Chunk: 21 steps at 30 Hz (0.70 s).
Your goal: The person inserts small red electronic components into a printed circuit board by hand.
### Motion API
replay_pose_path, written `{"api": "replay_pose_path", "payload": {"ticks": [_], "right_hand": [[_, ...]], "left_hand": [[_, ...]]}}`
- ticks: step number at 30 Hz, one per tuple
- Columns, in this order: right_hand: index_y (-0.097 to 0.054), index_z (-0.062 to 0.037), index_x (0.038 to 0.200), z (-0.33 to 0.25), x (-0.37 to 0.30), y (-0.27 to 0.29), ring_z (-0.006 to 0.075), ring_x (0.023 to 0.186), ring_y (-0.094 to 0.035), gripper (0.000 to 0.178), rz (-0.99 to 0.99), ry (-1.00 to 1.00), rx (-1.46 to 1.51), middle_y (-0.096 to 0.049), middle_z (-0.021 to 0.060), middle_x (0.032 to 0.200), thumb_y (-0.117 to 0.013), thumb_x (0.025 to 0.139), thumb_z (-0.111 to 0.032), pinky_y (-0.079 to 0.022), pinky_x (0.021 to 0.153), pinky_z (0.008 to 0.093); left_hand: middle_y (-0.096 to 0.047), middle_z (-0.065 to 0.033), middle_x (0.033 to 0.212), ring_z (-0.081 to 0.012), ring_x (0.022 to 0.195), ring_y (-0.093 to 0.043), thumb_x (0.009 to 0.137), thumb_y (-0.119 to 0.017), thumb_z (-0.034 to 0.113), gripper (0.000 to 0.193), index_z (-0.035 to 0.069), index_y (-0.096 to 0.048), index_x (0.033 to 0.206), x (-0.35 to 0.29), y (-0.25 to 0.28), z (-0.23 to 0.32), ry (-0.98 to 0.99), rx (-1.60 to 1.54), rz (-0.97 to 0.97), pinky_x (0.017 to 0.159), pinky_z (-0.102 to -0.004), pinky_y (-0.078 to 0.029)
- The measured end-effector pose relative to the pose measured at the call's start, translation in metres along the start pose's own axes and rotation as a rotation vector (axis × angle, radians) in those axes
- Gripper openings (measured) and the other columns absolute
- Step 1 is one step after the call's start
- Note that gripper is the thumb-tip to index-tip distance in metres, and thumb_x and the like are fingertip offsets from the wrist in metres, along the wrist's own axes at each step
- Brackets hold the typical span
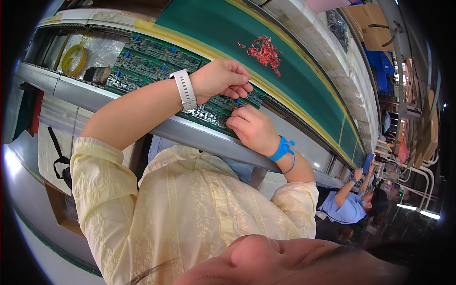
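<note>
Two green circuit boards packed with small parts lie side by side on the rails of a line: the left circuit board (pixel 137 61) is mostly uncovered, while the other circuit board (pixel 209 111) lies under my hands. My left hand (pixel 223 80), with a white watch at the wrist, hovers over the board with its fingers curled and thumb pinched in. My right hand (pixel 254 126), wearing a blue wrist strap, has its fingertips pressed together at the board's surface. Whatever either hand pinches is hidden or too small to name. Beyond them, a pile of small red-and-white parts (pixel 266 54) rests on a green mat.
The green mat (pixel 204 28) is edged with yellow tape. A metal rail (pixel 209 135) runs along my side of the line. A yellow tape roll (pixel 73 61) lies left of the boards. Further along to the right, a person in blue (pixel 344 204) works with raised hands.
</note>
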State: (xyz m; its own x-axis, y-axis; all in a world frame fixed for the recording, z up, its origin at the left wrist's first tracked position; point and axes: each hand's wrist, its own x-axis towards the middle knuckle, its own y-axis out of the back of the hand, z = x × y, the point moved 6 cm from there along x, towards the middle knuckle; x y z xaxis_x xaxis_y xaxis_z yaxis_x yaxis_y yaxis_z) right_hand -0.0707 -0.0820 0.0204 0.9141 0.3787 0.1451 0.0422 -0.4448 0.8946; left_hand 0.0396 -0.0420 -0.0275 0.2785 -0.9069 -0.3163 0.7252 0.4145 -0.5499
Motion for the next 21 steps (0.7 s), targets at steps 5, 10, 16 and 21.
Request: {"api": "replay_pose_path", "payload": {"ticks": [5, 10, 16, 21], "right_hand": [[-0.059, -0.0078, 0.078, -0.001, 0.000, 0.000, 0.0222, 0.072, -0.054, 0.019, 0.039, 0.018, -0.038, -0.054, 0.0048, 0.079, -0.065, 0.063, 0.000, -0.047, 0.058, 0.0316], [-0.060, -0.0092, 0.077, -0.002, -0.001, -0.001, 0.0207, 0.071, -0.055, 0.018, 0.023, 0.019, -0.066, -0.054, 0.0031, 0.077, -0.066, 0.062, -0.001, -0.047, 0.056, 0.0310], [-0.065, -0.0111, 0.078, -0.006, 0.000, 0.008, 0.0191, 0.070, -0.055, 0.016, 0.002, 0.021, -0.083, -0.056, 0.0020, 0.077, -0.067, 0.064, -0.004, -0.047, 0.055, 0.0294], [-0.066, -0.0094, 0.082, 0.000, 0.001, 0.023, 0.0196, 0.067, -0.056, 0.017, 0.069, 0.042, 0.031, -0.057, 0.0035, 0.078, -0.069, 0.066, -0.003, -0.047, 0.056, 0.0290]], "left_hand": [[-0.062, -0.0097, 0.092, -0.0106, 0.075, -0.060, 0.088, -0.053, 0.014, 0.013, 0.004, -0.050, 0.097, 0.001, -0.001, -0.002, 0.008, -0.016, -0.011, 0.064, -0.0202, -0.049], [-0.062, -0.0107, 0.092, -0.0118, 0.076, -0.061, 0.088, -0.053, 0.014, 0.012, 0.004, -0.049, 0.094, 0.001, -0.001, -0.002, 0.012, -0.003, -0.008, 0.064, -0.0202, -0.049], [-0.062, -0.0104, 0.091, -0.0133, 0.077, -0.062, 0.088, -0.053, 0.011, 0.009, 0.003, -0.052, 0.087, 0.000, -0.001, -0.001, 0.029, -0.007, 0.009, 0.061, -0.0204, -0.050], [-0.062, -0.0096, 0.091, -0.0119, 0.076, -0.061, 0.088, -0.054, 0.015, 0.011, 0.004, -0.053, 0.088, 0.000, -0.003, -0.005, 0.042, -0.024, -0.047, 0.063, -0.0201, -0.049]]}}
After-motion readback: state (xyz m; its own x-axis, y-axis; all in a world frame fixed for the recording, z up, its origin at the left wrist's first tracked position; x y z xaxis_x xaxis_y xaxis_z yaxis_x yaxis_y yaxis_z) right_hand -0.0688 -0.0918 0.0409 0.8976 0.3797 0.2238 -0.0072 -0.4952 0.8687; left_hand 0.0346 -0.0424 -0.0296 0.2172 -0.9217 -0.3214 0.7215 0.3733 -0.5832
